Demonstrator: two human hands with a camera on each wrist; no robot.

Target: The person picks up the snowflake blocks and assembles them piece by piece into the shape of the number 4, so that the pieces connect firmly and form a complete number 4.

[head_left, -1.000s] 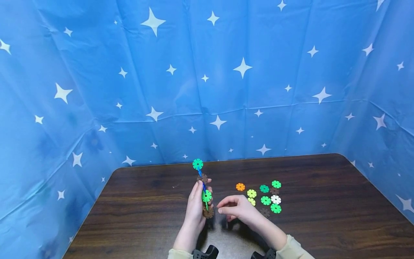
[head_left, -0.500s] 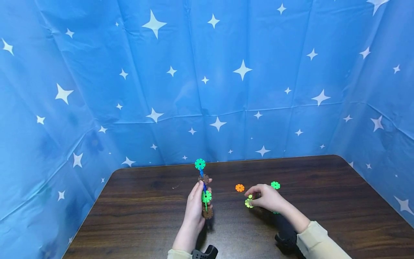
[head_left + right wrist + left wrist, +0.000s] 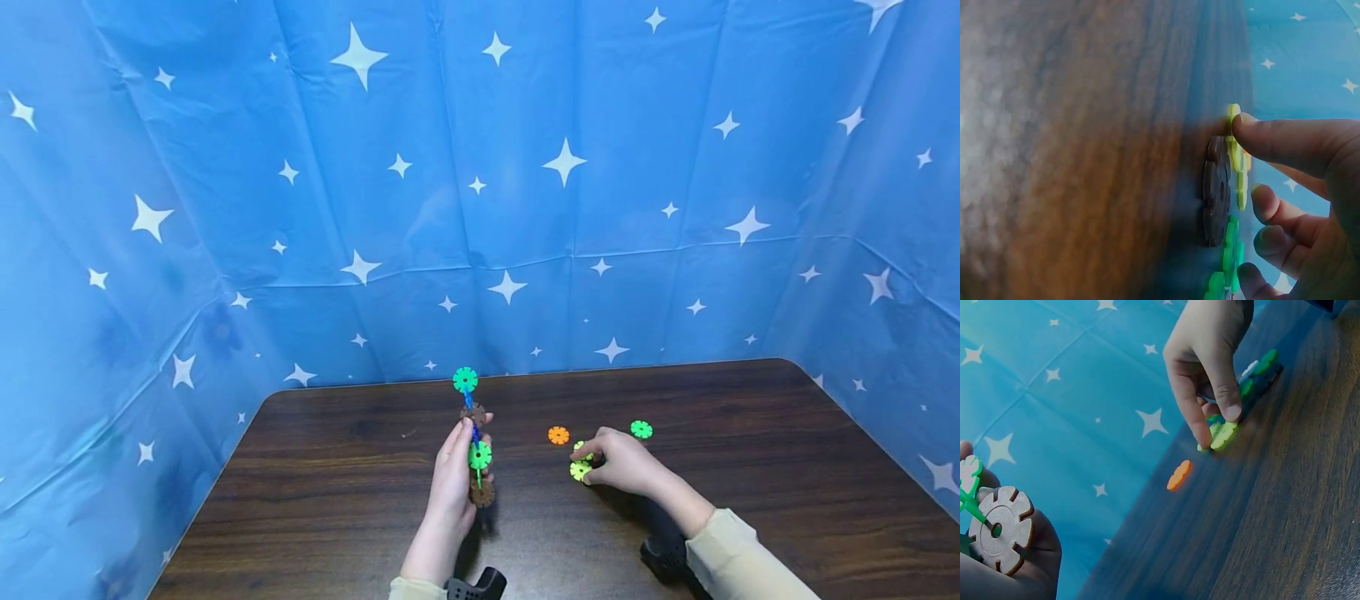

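— Brown plastic, scalloped and slit round its rim, fills the lower left of the left wrist view. Which disc is that?

— It's the bottom brown disc (image 3: 1009,540) of the chain (image 3: 480,462), which the left hand (image 3: 448,483) holds upright at the lower centre of the head view. From up there I can't make out the circular grooves on its face.

— And the right hand (image 3: 626,461)?

— Lower right of the head view. Its thumb and forefinger pinch a yellow disc (image 3: 1222,434), with a second yellow disc (image 3: 578,448) just beside it. I can't tell whether the pinched one is off the counter (image 3: 337,492).

— What does the head view miss?

— A dark brown disc (image 3: 1215,197), right of centre in the right wrist view, standing out under the fingers, and a white disc (image 3: 1249,369) toward the upper right of the left wrist view. The hand covers both from above.

— Other materials?

— Dark streaked wood grain on the counter, a creased blue curtain (image 3: 420,200) with pale four-pointed stars, and flat, flower-edged orange (image 3: 553,436) and green (image 3: 641,435) discs lying near the right hand.

— Anything different from a second ago?

— Then the right hand was beside the chain; now it's over the yellow discs. The left hand's grip looks unchanged.
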